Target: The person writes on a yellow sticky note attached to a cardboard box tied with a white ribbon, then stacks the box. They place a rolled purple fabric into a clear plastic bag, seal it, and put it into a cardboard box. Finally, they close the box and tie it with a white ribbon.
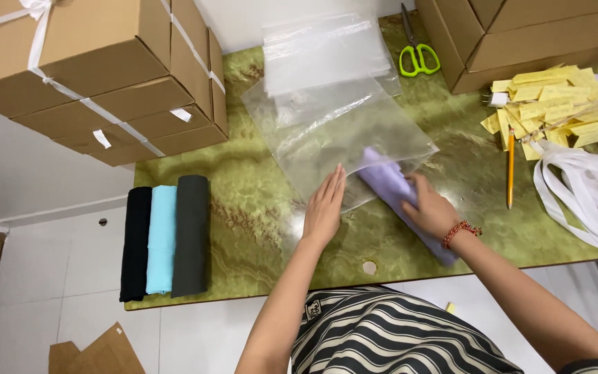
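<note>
A folded lilac garment [390, 185] lies slanted on the green marbled table [257, 228], its far end inside the mouth of a clear plastic bag [344, 135]. My right hand [429, 208], with a red bead bracelet at the wrist, grips the garment's middle. My left hand [325, 206] lies flat with fingers together on the near edge of the bag, beside the garment.
Folded black, light blue and dark grey garments [164, 239] lie at the table's left end. Stacked cardboard boxes [98, 69] stand at back left, more at back right. More clear bags [320, 48], green scissors [418, 59], yellow tags [555, 104], a pencil [511, 170] and white ribbon [583, 187] lie nearby.
</note>
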